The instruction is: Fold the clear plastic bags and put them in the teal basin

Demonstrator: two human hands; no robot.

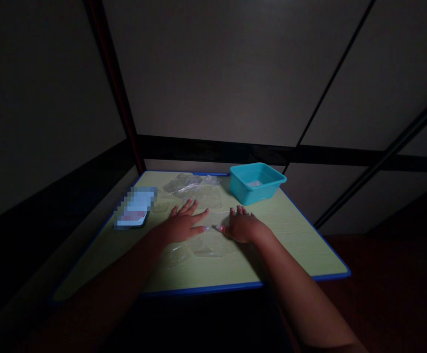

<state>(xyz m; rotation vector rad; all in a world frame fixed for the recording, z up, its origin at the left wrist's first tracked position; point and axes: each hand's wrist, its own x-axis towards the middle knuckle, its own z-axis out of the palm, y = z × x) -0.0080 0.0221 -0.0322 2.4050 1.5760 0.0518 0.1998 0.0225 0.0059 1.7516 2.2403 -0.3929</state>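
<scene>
My left hand [184, 224] lies palm down with its fingers spread on clear plastic film [213, 247] near the middle of the table [294, 250]. To its right, my right hand [243, 225] also rests palm down on or beside the film, its thumb stretched toward the left thumb. The two thumbs are a little apart. Neither hand holds anything. Crumpled clear plastic [187, 184] lies beyond my hands, toward the table's far edge. Parts of the film are hidden under my hands.
A turquoise basket [252, 195] with something pale inside stands at the back right of the table. A phone with a lit, blurred screen [136, 207] lies at the left edge. Dark-framed panels rise behind the table.
</scene>
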